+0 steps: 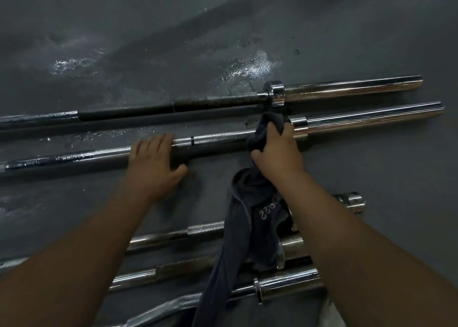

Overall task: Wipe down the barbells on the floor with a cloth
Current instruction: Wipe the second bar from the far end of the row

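Dark grey gym floor [148,41], wet in patches. Item: long chrome steel barbell [218,139], lying flat; judged heavy, rigid, slick, apt to roll. My left hand [153,160] presses flat on its shaft, fingers straight. My right hand [277,150] clenches the soft dark blue cloth [243,227] around the shaft, just beside the collar [298,125].

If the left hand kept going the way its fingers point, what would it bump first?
Probably the dark far barbell: the left hand rests on the near barbell, with only floor between them.
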The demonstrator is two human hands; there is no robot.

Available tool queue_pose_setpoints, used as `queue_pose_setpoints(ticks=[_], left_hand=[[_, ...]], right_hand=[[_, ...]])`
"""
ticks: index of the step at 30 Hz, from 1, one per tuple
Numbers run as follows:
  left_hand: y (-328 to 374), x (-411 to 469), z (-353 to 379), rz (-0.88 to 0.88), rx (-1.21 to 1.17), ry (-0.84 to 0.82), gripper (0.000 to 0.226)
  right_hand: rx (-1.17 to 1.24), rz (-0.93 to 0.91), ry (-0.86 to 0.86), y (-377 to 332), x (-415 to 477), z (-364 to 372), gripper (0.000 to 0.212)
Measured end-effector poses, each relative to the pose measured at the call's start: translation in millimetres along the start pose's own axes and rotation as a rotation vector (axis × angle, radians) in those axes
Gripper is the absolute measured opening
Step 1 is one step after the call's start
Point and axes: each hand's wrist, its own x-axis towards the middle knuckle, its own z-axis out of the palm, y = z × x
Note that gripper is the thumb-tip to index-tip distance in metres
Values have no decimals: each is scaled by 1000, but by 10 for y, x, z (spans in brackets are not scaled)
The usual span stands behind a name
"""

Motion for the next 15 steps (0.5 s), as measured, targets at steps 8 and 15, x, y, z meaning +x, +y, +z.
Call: queue_pose_setpoints(ticks=[8,15], left_hand=[[67,29,-103,-19,-28,-43,92],[124,-206,-132,-54,-148,54,74]], right_hand=[[93,-257,-87,-312,-183,280,67],[-47,36,70,0,-212,124,63]])
